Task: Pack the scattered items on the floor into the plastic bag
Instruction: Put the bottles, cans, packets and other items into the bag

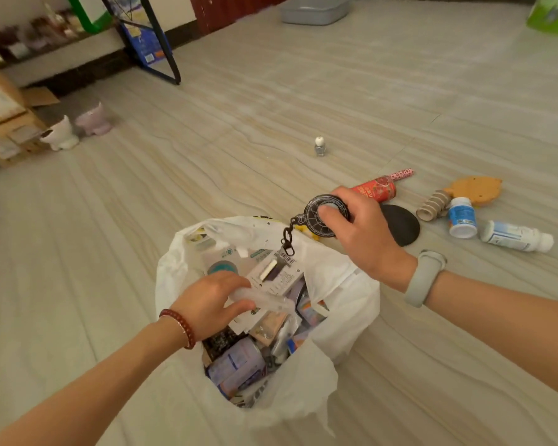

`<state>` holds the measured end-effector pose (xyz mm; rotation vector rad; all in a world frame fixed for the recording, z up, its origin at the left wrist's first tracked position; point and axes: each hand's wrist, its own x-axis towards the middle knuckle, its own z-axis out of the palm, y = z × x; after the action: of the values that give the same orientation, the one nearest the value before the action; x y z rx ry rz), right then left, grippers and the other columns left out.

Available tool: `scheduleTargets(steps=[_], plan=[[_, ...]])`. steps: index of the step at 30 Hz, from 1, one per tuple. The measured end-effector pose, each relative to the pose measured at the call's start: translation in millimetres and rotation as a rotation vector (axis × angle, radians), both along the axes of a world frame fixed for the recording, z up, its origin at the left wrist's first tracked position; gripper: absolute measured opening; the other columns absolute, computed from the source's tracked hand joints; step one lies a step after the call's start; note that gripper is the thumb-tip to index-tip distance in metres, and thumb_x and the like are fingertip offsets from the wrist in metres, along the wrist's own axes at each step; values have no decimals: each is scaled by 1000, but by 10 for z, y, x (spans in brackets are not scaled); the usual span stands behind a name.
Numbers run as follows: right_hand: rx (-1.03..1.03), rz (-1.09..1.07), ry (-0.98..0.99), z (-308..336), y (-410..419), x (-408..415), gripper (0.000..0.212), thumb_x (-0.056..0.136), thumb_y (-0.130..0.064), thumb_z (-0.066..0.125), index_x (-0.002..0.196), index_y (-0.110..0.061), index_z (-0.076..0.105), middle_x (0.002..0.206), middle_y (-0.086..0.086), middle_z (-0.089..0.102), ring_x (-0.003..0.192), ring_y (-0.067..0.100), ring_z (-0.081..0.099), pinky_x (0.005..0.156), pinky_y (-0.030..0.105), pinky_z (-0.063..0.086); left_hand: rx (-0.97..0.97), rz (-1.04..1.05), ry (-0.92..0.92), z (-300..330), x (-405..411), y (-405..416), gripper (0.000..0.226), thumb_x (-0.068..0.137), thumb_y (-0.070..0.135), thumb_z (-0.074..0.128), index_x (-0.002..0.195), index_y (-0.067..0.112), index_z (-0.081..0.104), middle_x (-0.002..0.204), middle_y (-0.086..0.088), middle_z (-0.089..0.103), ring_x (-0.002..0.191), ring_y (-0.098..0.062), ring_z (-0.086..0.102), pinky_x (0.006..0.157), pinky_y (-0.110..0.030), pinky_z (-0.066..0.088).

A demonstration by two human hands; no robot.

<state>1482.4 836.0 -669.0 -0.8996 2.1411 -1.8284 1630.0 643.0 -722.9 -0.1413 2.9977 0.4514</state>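
ok so we're mid-pack here, bag's already pretty loaded. The white plastic bag (345, 294) sits on the floor (142, 204) right under the camera, mouth open, stuffed w/ boxes, pouches and packets. Left hand (211, 300) is down at the mouth of the bag, fingers closed around what looks like a clear plastic tube or wrapper, can't tell exactly what it is tbh, or whether it's pushing it in or just holding the opening. Right hand (358, 233) hovers above the far rim of the bag, pinching a round black keychain disc (322, 217), its chain and clip (289, 236) dangling down over the opening

So the step imo = dropping the disc in. Next move just needs the right hand to shift a bit toward the middle of the opening and let go, chain first so it doesn't snag on the bag edge

Still left on the floor, off to the right: a red can (376, 188), a pink spotted stick (400, 173) behind it, a flat black oval thing (403, 225), a cardboard roll (432, 206), a tan animal-shaped piece (475, 188), two white bottles (463, 217) (516, 236) on their sides-ish, plus a tiny bottle (319, 146) standing further out. So maybe 2/3 done, and the bag's getting full, stuff prob needs pressing down
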Motion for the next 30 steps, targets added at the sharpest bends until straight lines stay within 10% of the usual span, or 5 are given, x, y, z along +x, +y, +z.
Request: scheduleTargets(steps=[6,11,19,26,30], plan=[[538,158,31,-511,19,168,21,89,-15,49,77,1,53,70,10,53,69,23,50,62,31,37,-220,-120,-198,-198,51,92,67,74,66,25,117,25,55,112,3,61,101,-18,53,86,-30,39],[684,257,2,-672,46,190,28,92,-14,43,117,-11,55,115,9,63,98,24,59,83,26,42,-427,-41,-26,-303,-42,221,51,58,36,80,102,19,61,95,-4,67,73,-22,65,59,-31,54],[459,-39,170,-742,180,-197,30,89,-3,42,115,-8,56,115,8,57,105,17,52,83,21,37,-380,-8,276,-134,-594,562,30,78,29,40,95,19,62,96,-3,66,86,-25,63,70,-34,47],[861,-382,-112,-1283,614,-1061,41,90,-20,48,130,-12,43,136,16,42,127,33,35,103,45,36,-237,113,222,-267,-1457,743,32,75,26,40,88,12,64,94,-10,65,85,-31,62,67,-38,49],[901,-427,-210,-1553,718,-1263,48,88,-24,52,133,-11,39,138,17,37,128,34,32,103,42,33,-168,223,41,-448,-1972,693,35,86,19,48,119,9,51,124,-13,47,114,-32,44,90,-41,38]])
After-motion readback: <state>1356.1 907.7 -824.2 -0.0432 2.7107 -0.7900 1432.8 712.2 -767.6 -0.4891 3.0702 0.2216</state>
